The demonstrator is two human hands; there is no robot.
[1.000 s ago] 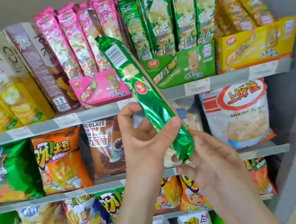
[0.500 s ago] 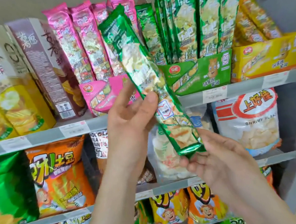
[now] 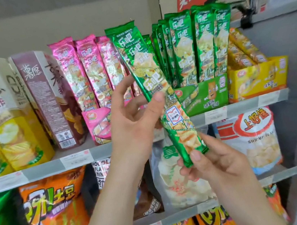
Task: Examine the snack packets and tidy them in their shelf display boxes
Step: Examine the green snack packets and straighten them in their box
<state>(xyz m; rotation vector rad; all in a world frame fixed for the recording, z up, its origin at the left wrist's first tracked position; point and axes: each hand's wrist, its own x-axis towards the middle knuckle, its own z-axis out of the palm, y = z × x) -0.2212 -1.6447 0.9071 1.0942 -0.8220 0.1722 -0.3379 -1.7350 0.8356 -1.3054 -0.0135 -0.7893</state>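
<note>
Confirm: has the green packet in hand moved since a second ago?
Yes. The green packet flipped from back to front, and its top shifted right, off the pink packets toward the green display box.

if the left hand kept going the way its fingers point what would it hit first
Likely the upright pink foil snack packets behind the long green foil packet it holds, though depth is unclear.

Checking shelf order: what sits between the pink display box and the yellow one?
Head view: the green display box, full of green packets, between pink box and yellow box; the held packet overlaps its left end.
</note>
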